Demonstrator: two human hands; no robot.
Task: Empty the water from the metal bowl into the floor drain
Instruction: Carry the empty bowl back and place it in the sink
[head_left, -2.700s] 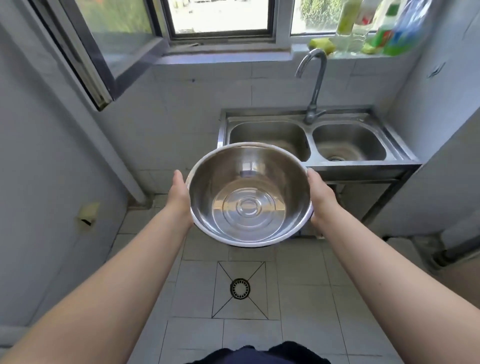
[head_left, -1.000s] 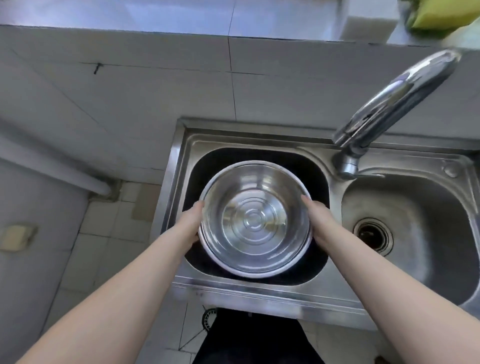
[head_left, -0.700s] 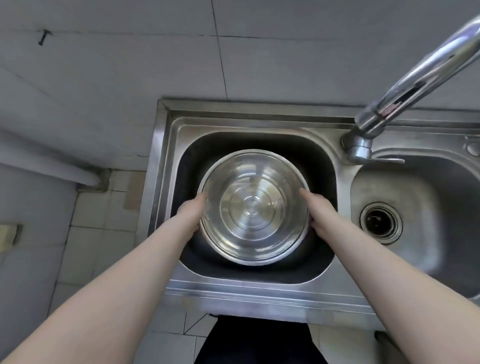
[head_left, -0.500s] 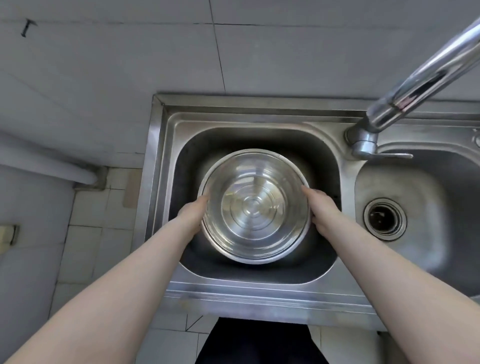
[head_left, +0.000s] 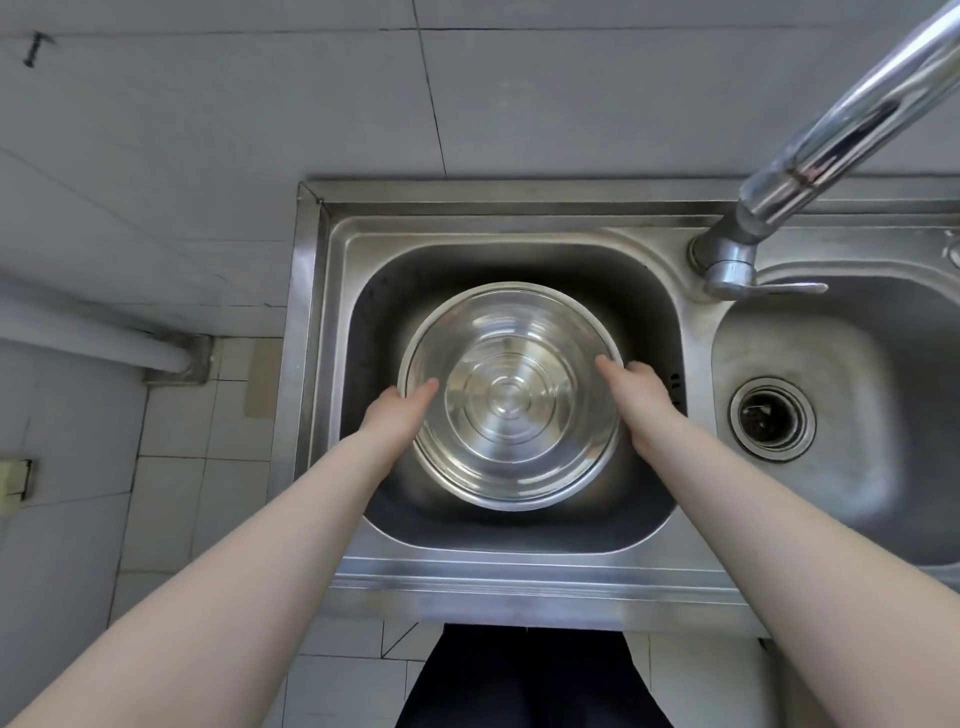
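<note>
The round metal bowl (head_left: 511, 397) sits upright low inside the left basin of a steel double sink (head_left: 332, 395), and I see no water in it. My left hand (head_left: 397, 418) holds its left rim with the thumb inside the bowl. On the opposite rim rests my right hand (head_left: 636, 397), its thumb also over the edge. The floor drain is hidden from view.
A chrome tap (head_left: 810, 156) arches over the sink's divider at upper right. The right basin (head_left: 852, 364) has an open drain (head_left: 771, 418). A grey pipe (head_left: 88, 340) meets the tiled floor at left. My dark clothing (head_left: 530, 680) shows below the sink's front edge.
I stepped from above the floor drain to the sink with the bowl, lowered it into the left basin, and my thumbs have now come over its rim.
</note>
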